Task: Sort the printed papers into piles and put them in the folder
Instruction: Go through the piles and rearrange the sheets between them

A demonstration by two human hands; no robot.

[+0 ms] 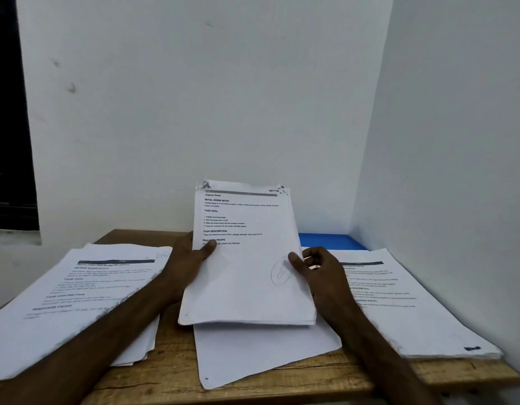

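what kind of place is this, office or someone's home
Hard to say for sure, but it looks like a plain room corner used as a makeshift desk, not a fitted office. A rough wooden table stands against bare white walls, holding piles of printed papers and a blue folder.

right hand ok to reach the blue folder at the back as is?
Probably not yet: the right hand is holding the paper stack, and the right pile covers most of the blue folder.
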